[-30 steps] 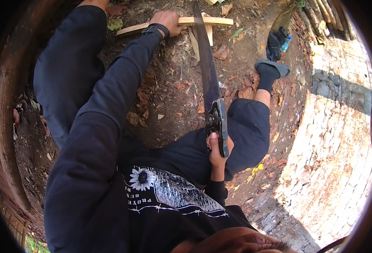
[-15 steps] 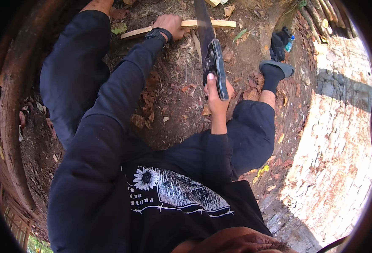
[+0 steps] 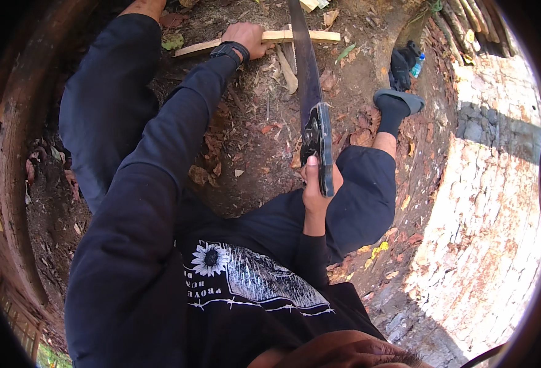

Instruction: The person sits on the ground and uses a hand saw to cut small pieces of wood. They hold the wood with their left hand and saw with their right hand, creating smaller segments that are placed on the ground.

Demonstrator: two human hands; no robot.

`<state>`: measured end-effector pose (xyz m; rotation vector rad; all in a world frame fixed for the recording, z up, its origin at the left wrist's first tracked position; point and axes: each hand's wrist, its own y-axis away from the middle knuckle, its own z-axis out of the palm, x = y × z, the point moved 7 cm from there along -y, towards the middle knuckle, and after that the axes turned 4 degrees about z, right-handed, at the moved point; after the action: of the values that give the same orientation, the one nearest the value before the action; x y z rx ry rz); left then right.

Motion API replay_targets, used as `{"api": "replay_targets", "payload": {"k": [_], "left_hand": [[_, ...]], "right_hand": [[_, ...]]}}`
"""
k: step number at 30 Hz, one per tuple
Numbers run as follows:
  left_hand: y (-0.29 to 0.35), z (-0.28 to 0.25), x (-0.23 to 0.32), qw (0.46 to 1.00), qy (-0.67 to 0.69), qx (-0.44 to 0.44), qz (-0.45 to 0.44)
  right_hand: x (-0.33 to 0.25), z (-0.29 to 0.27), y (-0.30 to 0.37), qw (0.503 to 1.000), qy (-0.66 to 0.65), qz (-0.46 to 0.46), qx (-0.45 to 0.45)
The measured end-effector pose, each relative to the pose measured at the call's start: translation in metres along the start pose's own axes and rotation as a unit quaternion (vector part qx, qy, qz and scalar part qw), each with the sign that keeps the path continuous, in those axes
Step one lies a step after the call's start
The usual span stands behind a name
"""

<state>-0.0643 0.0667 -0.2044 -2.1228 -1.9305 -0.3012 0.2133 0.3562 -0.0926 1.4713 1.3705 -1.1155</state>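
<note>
Here, brown earth (image 3: 258, 147) strewn with dry leaves and chips fills the middle of the frame. A broad, rough, pale mass (image 3: 485, 214), partly in bright sun, runs down the right side. A black printed shirt (image 3: 258, 334) covers the lower centre, and dark trousers (image 3: 108, 104) reach to the upper left and right of centre. A curved brown trunk (image 3: 19, 202) bends along the left edge.

A saw (image 3: 310, 80) with a dark blade and black handle stands nearly upright from the centre to the top edge. Its blade crosses a pale wooden strip (image 3: 319, 36) at upper centre; whether the teeth bite into the wood cannot be told.

The hands are apart. The left hand (image 3: 246, 38) is clamped on the strip, left of the blade; the right hand (image 3: 317, 189), right of centre, is wrapped around the saw's handle, thumb along its near side.

At upper right, a grey sandal (image 3: 413, 101) is on one foot, just below a black bundle (image 3: 399, 69). A pointed wood sliver (image 3: 287, 72) lies left of the blade. Smaller still are a blue-capped bottle (image 3: 417, 66) beside the bundle and a green leaf (image 3: 345, 53) below the strip's right end.
</note>
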Motion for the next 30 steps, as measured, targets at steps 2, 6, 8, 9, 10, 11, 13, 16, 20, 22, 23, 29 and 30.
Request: {"api": "replay_targets", "payload": {"k": [2, 6, 8, 9, 10, 11, 13, 16, 20, 22, 23, 29, 30], "left_hand": [[0.000, 0.000, -0.002, 1.000, 0.008, 0.011, 0.002], [-0.001, 0.000, -0.001, 1.000, 0.007, -0.005, 0.001], [0.001, 0.000, 0.000, 1.000, 0.008, 0.005, 0.003], [0.002, 0.000, -0.001, 1.000, 0.008, 0.008, 0.003], [0.003, 0.000, -0.002, 1.000, 0.008, 0.010, 0.002], [0.003, 0.000, -0.002, 1.000, 0.009, 0.013, 0.001], [0.002, -0.001, -0.003, 1.000, 0.009, 0.017, 0.003], [0.003, -0.001, -0.002, 1.000, 0.015, 0.009, 0.002], [0.003, -0.006, 0.000, 1.000, 0.014, 0.012, 0.001], [0.001, -0.005, 0.002, 1.000, 0.017, 0.007, -0.006], [0.001, -0.005, 0.003, 1.000, 0.020, 0.004, -0.008], [0.003, 0.002, -0.001, 1.000, 0.004, 0.010, -0.007], [0.003, 0.003, -0.001, 1.000, 0.001, 0.013, 0.001]], "right_hand": [[0.003, 0.009, -0.013, 1.000, 0.000, 0.000, -0.005], [0.017, 0.017, -0.024, 0.999, 0.037, -0.004, -0.012], [0.016, 0.019, -0.025, 0.999, 0.047, -0.004, -0.016], [0.015, 0.019, -0.024, 0.999, 0.040, -0.005, -0.011], [0.014, 0.020, -0.022, 0.999, 0.033, -0.006, -0.005], [0.010, 0.020, -0.022, 1.000, 0.027, -0.007, 0.001], [0.009, 0.020, -0.025, 0.999, 0.042, -0.015, -0.007], [0.012, 0.019, -0.028, 0.999, 0.051, -0.018, -0.010], [0.016, 0.020, -0.027, 0.995, 0.090, -0.031, -0.014], [0.018, 0.018, -0.020, 0.996, 0.090, -0.015, -0.007], [0.019, 0.015, -0.015, 0.996, 0.090, -0.006, -0.003], [0.024, 0.000, 0.022, 0.999, 0.034, 0.025, -0.018], [0.027, -0.001, 0.023, 0.999, 0.033, 0.029, -0.021]]}}
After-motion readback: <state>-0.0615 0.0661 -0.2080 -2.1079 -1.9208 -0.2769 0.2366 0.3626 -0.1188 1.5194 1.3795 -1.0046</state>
